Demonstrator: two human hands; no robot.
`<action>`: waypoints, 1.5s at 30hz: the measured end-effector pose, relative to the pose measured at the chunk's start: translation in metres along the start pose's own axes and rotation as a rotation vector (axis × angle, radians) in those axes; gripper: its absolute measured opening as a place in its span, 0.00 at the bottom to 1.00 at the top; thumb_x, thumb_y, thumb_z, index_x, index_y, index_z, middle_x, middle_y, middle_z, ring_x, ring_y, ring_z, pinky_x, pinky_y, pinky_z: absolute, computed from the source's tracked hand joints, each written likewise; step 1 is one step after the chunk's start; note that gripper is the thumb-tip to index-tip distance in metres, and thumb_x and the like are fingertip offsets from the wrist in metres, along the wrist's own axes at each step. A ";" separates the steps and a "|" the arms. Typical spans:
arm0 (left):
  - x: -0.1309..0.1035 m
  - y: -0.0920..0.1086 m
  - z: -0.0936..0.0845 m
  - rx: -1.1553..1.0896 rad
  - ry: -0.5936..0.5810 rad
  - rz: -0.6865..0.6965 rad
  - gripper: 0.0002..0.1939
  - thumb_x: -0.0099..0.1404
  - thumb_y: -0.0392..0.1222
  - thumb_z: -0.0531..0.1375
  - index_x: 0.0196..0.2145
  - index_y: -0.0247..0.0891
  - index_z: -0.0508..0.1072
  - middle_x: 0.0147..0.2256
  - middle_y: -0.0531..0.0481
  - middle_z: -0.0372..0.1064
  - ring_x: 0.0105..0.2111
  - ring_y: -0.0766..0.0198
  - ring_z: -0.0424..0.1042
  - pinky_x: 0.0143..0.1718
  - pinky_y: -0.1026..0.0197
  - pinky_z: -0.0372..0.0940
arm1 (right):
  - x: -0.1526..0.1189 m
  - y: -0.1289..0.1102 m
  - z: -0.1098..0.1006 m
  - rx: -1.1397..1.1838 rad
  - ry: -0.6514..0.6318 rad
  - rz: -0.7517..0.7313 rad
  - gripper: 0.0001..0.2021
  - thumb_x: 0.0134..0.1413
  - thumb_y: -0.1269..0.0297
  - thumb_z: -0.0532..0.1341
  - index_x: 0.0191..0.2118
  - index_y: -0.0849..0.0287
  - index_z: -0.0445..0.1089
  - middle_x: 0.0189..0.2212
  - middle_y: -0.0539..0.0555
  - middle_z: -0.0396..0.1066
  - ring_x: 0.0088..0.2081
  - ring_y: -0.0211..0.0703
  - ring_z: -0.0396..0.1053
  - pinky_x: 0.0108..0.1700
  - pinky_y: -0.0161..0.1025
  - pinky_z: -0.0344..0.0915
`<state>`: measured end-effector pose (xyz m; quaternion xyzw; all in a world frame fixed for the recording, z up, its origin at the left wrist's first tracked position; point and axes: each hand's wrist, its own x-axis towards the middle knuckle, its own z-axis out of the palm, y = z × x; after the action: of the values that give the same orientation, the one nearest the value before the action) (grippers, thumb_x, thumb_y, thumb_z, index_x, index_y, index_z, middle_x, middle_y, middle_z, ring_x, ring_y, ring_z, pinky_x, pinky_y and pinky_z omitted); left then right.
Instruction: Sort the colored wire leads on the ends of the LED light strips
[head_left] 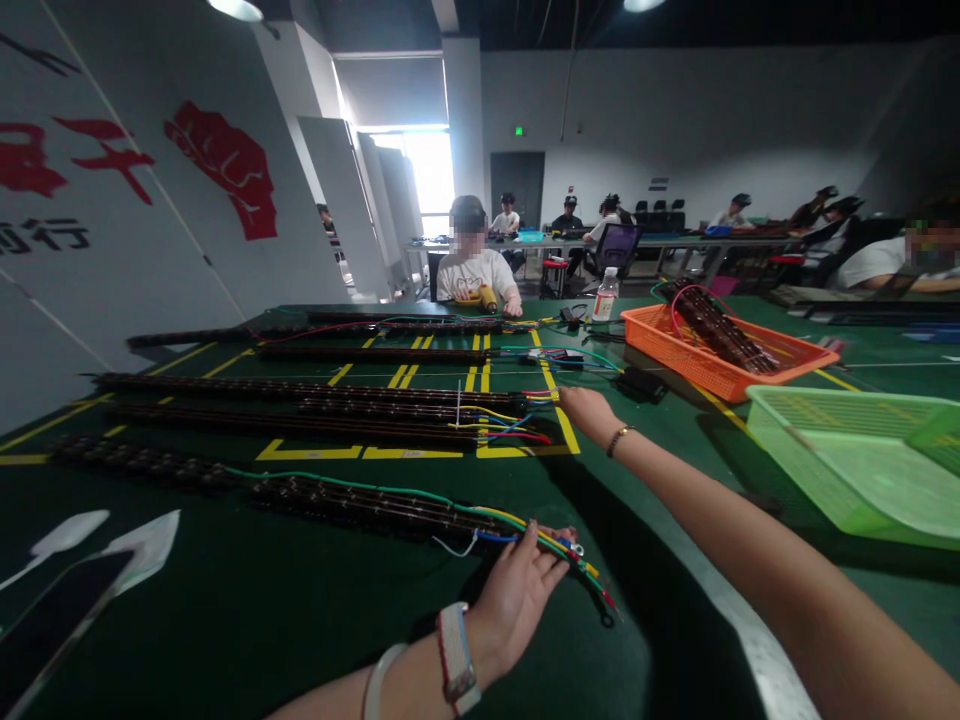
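Nearest to me lies a long dark cable-like bundle [360, 503] with green, yellow and blue wires [551, 540] coming out of its right end, some tipped with ring terminals. My left hand [517, 590] is closed around these wires, thumb on top; part of its grip is hidden behind them. Farther back, my right hand [589, 415] is closed at the thin coloured wires [538, 398] on the end of another dark bundle [337, 392]. Its fingertips are partly hidden. A white zip tie [459, 545] sticks out from the near bundle.
More bundles lie across the green table [247, 590], marked with yellow tape. At right stand an orange basket [686, 360] holding a bundle, a green basket [825, 470] and a bottle [605, 295]. A person [476, 270] with a yellow tool [488, 298] sits opposite.
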<state>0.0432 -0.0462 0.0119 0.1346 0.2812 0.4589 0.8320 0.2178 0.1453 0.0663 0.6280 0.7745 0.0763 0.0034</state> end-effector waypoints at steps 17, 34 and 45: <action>-0.001 -0.001 0.000 -0.010 0.015 0.010 0.08 0.65 0.42 0.55 0.36 0.33 0.68 0.44 0.38 0.71 0.50 0.55 0.68 0.56 0.51 0.57 | 0.059 0.008 -0.011 0.021 0.099 0.195 0.14 0.59 0.77 0.48 0.41 0.72 0.70 0.38 0.71 0.72 0.41 0.49 0.72 0.42 0.38 0.64; -0.001 0.004 0.005 0.001 0.050 -0.023 0.08 0.65 0.41 0.56 0.39 0.34 0.68 0.45 0.40 0.70 0.49 0.58 0.68 0.55 0.53 0.58 | -0.133 -0.022 -0.026 0.409 -0.105 -0.371 0.19 0.60 0.53 0.53 0.27 0.61 0.71 0.23 0.53 0.70 0.25 0.35 0.64 0.27 0.32 0.53; 0.006 0.005 -0.002 -0.016 0.041 -0.010 0.06 0.63 0.40 0.57 0.37 0.35 0.71 0.40 0.45 0.72 0.43 0.61 0.71 0.52 0.56 0.62 | -0.162 -0.067 -0.015 0.066 -0.130 -0.410 0.08 0.54 0.74 0.55 0.38 0.64 0.70 0.31 0.59 0.74 0.31 0.46 0.73 0.31 0.36 0.65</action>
<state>0.0411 -0.0386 0.0110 0.1171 0.2953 0.4595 0.8294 0.1854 -0.0276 0.0583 0.4609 0.8861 0.0078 0.0483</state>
